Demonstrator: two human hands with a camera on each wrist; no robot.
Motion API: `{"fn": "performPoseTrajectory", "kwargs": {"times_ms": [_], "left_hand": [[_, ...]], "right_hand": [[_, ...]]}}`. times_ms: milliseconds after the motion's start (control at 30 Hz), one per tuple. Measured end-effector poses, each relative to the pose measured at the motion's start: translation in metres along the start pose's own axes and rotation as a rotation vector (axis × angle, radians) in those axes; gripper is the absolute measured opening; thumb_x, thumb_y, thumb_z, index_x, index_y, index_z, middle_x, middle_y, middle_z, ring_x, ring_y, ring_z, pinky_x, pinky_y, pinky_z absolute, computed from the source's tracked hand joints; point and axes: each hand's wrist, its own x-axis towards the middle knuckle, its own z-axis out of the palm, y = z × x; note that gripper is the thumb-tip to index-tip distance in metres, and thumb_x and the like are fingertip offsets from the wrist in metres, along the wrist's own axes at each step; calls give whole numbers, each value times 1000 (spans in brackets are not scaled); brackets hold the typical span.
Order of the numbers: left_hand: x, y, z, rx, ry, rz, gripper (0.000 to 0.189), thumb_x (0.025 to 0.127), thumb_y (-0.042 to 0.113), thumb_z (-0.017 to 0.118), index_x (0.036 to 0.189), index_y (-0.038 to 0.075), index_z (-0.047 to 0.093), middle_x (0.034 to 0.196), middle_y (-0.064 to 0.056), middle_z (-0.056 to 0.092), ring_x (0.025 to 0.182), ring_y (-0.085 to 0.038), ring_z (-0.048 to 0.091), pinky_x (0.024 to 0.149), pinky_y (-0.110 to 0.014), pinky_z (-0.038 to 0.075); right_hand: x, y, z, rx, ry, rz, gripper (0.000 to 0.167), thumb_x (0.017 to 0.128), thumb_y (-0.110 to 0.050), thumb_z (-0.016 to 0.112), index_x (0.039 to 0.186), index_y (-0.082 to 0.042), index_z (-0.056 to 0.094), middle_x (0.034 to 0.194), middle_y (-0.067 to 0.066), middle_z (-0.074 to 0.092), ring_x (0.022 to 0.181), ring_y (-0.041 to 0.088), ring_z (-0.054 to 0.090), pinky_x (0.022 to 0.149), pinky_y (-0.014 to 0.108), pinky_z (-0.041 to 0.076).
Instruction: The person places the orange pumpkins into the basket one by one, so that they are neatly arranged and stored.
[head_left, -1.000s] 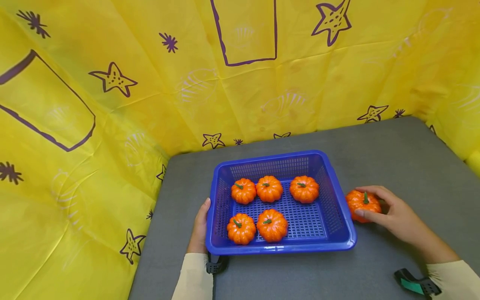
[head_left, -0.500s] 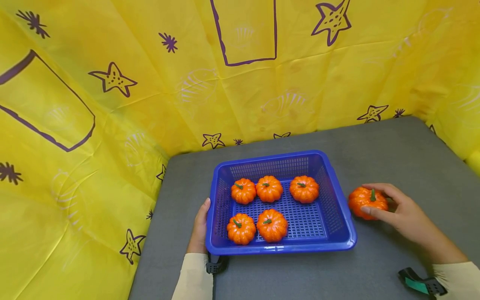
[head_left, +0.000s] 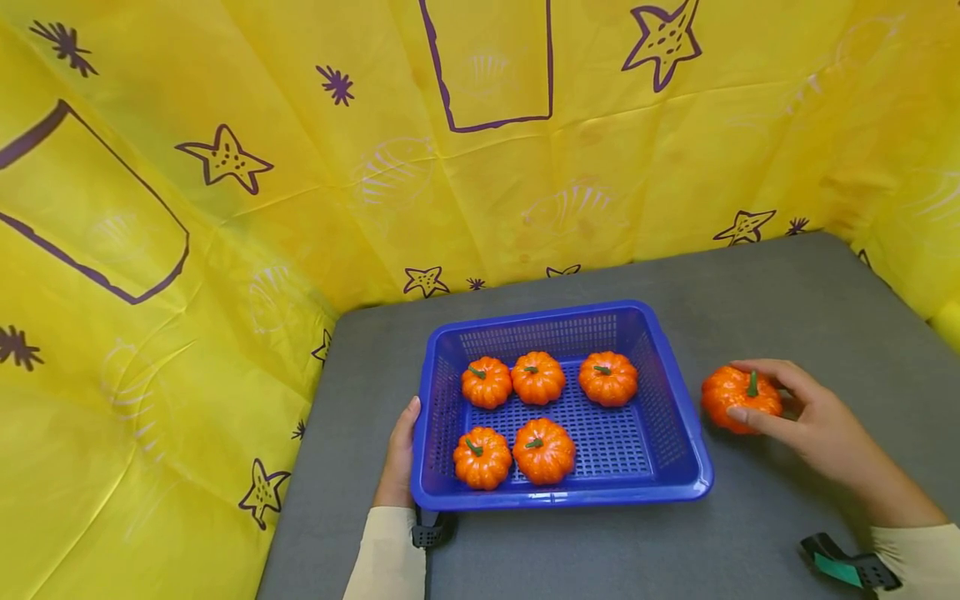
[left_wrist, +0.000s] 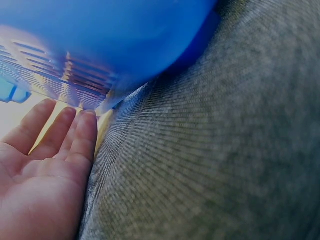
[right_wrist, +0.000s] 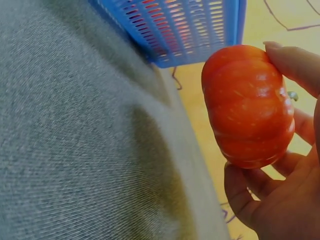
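Note:
My right hand point(head_left: 821, 425) grips a small orange pumpkin point(head_left: 738, 400) with a green stem, just right of the blue basket point(head_left: 558, 498). In the right wrist view the pumpkin point(right_wrist: 247, 107) is held between thumb and fingers, raised off the table with its shadow below. My left hand point(head_left: 399, 454) rests against the basket's left side. In the left wrist view its fingers point(left_wrist: 82, 135) are nearly straight, their tips at the slotted basket wall point(left_wrist: 65, 75). Several similar pumpkins sit inside the basket, including one at the back right point(head_left: 608, 379) and one at the front point(head_left: 544, 451).
The basket stands on a grey cloth-covered table point(head_left: 795, 308). A yellow curtain point(head_left: 495, 192) printed with starfish hangs behind the table and along its sides. Black straps with cameras sit on both wrists, including the right wrist strap point(head_left: 851, 567).
My right hand has moved slightly right and away from the basket with the pumpkin, widening the gap to the rim. The left hand, basket and pumpkins inside have stayed in place.

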Motion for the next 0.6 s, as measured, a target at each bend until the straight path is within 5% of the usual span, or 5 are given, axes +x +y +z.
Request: {"fn": "performPoseTrajectory", "kwargs": {"times_ms": [600], "left_hand": [[-1, 0, -1, -2, 15, -26, 76, 108, 67, 49, 163, 15, 46, 154, -18, 57, 128, -31, 64, 108, -48, 53]], "right_hand": [[8, -32, -2, 34, 69, -105, 66, 81, 21, 82, 141, 0, 65, 134, 1, 64, 110, 8, 63, 93, 9, 46]]}}
